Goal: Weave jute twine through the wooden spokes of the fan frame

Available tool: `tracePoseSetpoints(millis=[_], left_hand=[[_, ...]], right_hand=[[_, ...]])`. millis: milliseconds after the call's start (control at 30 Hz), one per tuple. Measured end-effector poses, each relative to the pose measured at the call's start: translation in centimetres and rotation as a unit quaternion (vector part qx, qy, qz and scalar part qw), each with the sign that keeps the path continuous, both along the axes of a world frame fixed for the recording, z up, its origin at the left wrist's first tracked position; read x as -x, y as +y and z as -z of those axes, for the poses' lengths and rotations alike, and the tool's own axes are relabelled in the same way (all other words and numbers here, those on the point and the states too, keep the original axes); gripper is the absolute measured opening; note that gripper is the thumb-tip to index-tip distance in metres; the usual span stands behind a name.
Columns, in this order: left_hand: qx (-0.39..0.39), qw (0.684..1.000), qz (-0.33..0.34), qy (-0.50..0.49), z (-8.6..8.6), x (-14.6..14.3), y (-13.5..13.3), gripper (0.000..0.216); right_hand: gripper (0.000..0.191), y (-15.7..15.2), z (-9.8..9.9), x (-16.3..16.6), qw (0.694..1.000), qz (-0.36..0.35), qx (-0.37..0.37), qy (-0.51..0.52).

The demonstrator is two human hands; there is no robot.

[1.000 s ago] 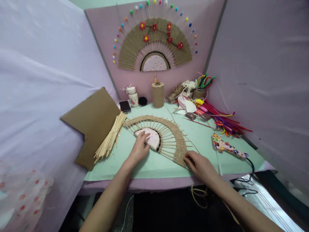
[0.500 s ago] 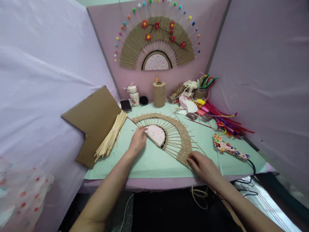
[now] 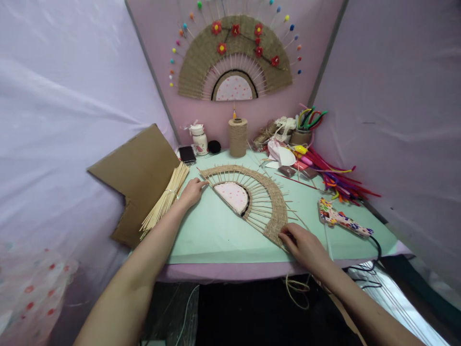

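A half-round fan (image 3: 279, 206) of thin sticks and woven twine lies tilted on the table, its pink dotted centre toward the left. My left hand (image 3: 192, 193) rests at the fan's upper left end, the index finger stretched out to the edge stick and no held thing visible. At the opposite, lower right end, my right hand (image 3: 301, 241) has its thumb and fingers pinched on the edge of the woven band. Loose twine (image 3: 298, 290) hangs below the table edge near that wrist; whether the fingers also grip a strand is hidden.
Bundled sticks (image 3: 166, 197) lean on cardboard (image 3: 135, 168) at left. A twine spool (image 3: 237, 138), white bottle (image 3: 199, 139) and pipe cleaners (image 3: 340, 180) stand or lie behind. The flower-patterned glue gun (image 3: 342, 218) lies right, corded. A finished fan (image 3: 236, 41) hangs on the wall.
My left hand has moved left and away from me, off the pink centre to the fan's far left corner. The right hand keeps its place on the fan. The view has tipped down slightly.
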State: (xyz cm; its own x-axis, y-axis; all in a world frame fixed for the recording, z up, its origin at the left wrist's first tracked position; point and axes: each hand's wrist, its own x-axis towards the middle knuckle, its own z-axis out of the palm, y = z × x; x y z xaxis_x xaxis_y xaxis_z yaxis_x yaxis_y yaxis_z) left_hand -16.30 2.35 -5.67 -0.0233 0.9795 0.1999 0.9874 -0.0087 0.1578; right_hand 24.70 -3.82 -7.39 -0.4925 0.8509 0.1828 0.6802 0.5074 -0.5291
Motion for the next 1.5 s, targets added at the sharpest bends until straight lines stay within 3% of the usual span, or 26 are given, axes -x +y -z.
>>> tracePoseSetpoints(millis=[333, 533, 600, 667, 800, 900, 1000, 1067, 1167, 1267, 1400, 1500], left_hand=[[0.059, 0.997, 0.003, 0.039, -1.0, -0.6, 0.6, 0.048], [0.046, 0.993, -0.076, 0.075, -2.5, -1.0, -0.8, 0.033], [0.035, 0.991, -0.100, 0.082, -2.9, -2.6, -1.6, 0.033], [0.021, 0.994, -0.082, 0.076, -3.1, -5.7, -2.2, 0.034], [-0.010, 0.991, 0.134, 0.025, -2.4, -13.2, -2.4, 0.055], [0.055, 0.990, 0.128, 0.017, -1.3, -15.7, -1.7, 0.075], [0.106, 0.990, 0.092, 0.022, -0.5, -15.3, -1.3, 0.081], [0.095, 0.990, 0.096, 0.036, -0.7, -14.5, -1.3, 0.080], [0.065, 0.991, 0.108, 0.047, -1.8, -13.9, -0.7, 0.061], [0.059, 0.996, 0.065, 0.034, -3.1, -13.8, 1.7, 0.051], [0.008, 0.999, 0.029, 0.032, -3.2, -13.6, 6.0, 0.059], [0.062, 0.997, 0.018, 0.032, -2.0, -13.0, 8.3, 0.082]], right_hand=[[0.019, 0.3, 0.3, -0.1, 1.000, -0.002, -0.003, 0.006], [0.018, 0.1, -0.1, 0.1, 1.000, 0.002, -0.004, 0.002], [0.018, 0.1, -0.1, 0.1, 1.000, 0.004, -0.003, 0.002], [0.018, 0.1, -0.2, 0.1, 1.000, 0.007, -0.002, 0.000], [0.016, 0.1, -0.5, 0.2, 1.000, 0.006, 0.001, 0.002], [0.015, 0.0, -0.7, 0.2, 1.000, 0.008, 0.007, 0.008], [0.015, 0.0, -0.6, 0.2, 1.000, 0.009, 0.003, 0.007], [0.015, -0.1, -0.6, 0.1, 1.000, 0.008, 0.005, 0.006], [0.015, -0.1, -0.5, -0.1, 1.000, 0.004, 0.013, 0.011], [0.016, -0.1, -0.6, -0.1, 1.000, 0.005, 0.016, 0.013], [0.014, -0.1, -0.8, 0.0, 1.000, 0.008, 0.016, 0.013], [0.013, -0.2, -0.8, 0.1, 1.000, 0.007, 0.009, 0.021]])
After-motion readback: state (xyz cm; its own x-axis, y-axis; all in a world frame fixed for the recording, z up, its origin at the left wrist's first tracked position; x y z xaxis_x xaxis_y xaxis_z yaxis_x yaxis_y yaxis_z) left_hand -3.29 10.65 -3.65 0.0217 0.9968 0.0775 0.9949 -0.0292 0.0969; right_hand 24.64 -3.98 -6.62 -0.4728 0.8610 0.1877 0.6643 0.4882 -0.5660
